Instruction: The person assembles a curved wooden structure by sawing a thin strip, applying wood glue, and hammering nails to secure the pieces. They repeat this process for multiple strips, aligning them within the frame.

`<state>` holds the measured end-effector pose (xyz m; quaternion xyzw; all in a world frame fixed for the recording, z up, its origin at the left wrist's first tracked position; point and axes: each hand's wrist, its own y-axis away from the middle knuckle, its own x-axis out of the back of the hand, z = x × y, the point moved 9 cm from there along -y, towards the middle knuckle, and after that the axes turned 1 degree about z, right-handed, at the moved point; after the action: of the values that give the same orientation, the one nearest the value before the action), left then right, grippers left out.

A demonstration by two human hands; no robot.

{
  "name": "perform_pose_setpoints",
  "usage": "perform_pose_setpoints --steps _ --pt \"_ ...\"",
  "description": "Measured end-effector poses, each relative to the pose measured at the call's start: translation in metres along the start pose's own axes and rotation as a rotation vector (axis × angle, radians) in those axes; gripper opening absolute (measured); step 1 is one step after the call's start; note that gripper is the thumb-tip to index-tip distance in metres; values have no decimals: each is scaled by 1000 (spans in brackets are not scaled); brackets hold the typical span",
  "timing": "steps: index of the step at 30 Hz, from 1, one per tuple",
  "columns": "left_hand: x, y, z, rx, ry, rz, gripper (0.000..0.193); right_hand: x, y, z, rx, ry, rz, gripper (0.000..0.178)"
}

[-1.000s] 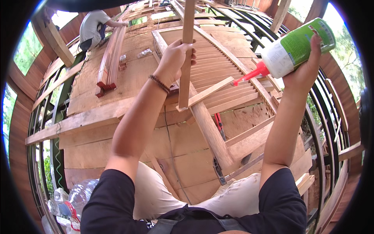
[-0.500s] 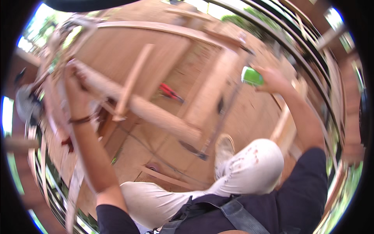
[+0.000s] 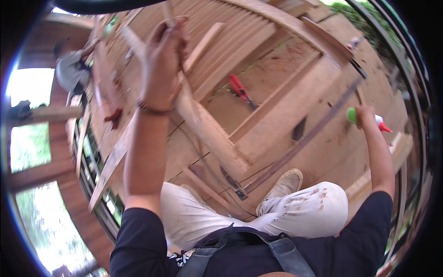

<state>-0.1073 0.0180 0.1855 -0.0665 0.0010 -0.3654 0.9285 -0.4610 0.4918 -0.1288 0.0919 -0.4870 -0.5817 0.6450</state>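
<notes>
Evidently, the left hand [image 3: 161, 60] has its fingers closed round a thin wooden strip [image 3: 168, 13], blurred, above the slatted wooden frame [image 3: 214, 131]. Off to the right, well apart from it, the fingers of the right hand [image 3: 366, 114] grip a green-and-white bottle [image 3: 352, 115], its red nozzle pointing right. A red knife [image 3: 238, 86] lies inside the frame; another person [image 3: 71, 71] crouches beside reddish planks [image 3: 104, 83].

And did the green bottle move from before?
Yes. Its red tip was over the slatted wooden frame; now the right hand holds the green bottle off to the frame's right, tip pointing away.
</notes>
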Motion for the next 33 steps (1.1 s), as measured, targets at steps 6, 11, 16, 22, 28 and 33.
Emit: perform_pose_setpoints --steps 6,11,16,22,28,33 --pt "1 -20 16 -63 -79 29 28 10 -17 -41 193 386 88 32" --pt "-18 -8 58 -24 -369 45 30 6 -19 -52 241 442 27 32" --pt "-51 -14 70 -37 -469 -103 29 -2 -24 -44 227 468 117 33" --pt "-102 -33 -22 139 -344 -281 31 -25 -48 -60 161 461 124 32" --pt "-121 -47 -69 160 -554 -380 32 4 -13 -81 346 255 462 30" --pt "-117 -44 -89 218 -628 -445 38 3 30 -125 505 -713 705 35"
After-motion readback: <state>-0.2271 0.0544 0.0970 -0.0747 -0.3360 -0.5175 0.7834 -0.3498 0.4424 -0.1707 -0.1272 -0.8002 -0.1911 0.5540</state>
